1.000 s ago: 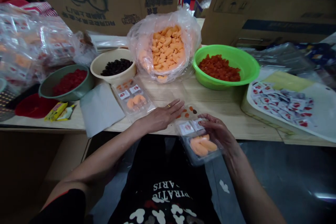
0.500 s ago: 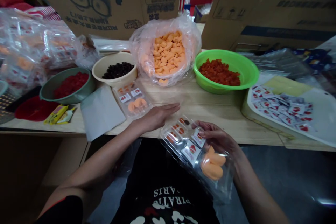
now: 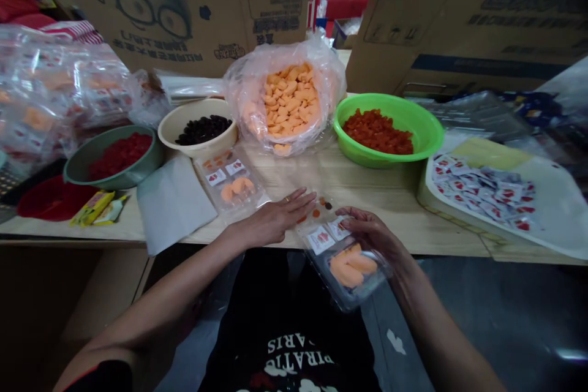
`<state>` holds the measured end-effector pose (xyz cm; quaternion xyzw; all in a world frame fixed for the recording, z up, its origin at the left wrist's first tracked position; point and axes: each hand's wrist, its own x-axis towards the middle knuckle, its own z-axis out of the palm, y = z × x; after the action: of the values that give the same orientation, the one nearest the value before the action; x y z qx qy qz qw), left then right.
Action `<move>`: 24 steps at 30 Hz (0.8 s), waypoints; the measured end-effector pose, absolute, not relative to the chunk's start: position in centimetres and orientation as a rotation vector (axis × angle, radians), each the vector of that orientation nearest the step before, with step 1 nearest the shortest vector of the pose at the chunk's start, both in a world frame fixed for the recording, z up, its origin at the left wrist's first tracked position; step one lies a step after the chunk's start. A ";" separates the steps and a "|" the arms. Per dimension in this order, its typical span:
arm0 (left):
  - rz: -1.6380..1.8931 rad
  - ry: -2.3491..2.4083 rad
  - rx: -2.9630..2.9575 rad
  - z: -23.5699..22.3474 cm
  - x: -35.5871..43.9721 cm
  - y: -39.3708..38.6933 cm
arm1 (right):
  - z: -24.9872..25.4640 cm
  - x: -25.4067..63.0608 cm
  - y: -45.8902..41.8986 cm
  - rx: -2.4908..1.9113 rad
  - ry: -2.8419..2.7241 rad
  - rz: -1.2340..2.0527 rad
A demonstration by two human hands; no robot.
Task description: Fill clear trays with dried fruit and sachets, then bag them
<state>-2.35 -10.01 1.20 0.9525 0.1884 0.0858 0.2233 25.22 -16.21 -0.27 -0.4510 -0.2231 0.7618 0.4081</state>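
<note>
resting open on the wooden table (image 3: 367, 196), the left hand (image 3: 271, 218), fingers spread, sits above a black shirt (image 3: 294, 318) printed "paris", just beside a clear plastic tray (image 3: 342, 263) of orange pieces with red-marked labels, its edge gripped by the curled right hand (image 3: 372, 234).

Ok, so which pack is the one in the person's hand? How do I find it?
Find the wooden table and its big green bowl. Below the bowl, the person's right hand holds a clear plastic tray of orange pieces. A similar tray lies on the table, but only this one is held.
</note>
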 end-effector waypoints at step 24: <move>0.344 1.218 2.226 -2.8 1.9 -9.0 | -2.1 22.9 -14.0 -1.250 -0.840 1.745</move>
<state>1.90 -9.01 -2.83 0.8330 0.4557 0.1285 0.2863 22.87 -14.02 -2.11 -0.4956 -0.3328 0.6919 0.4061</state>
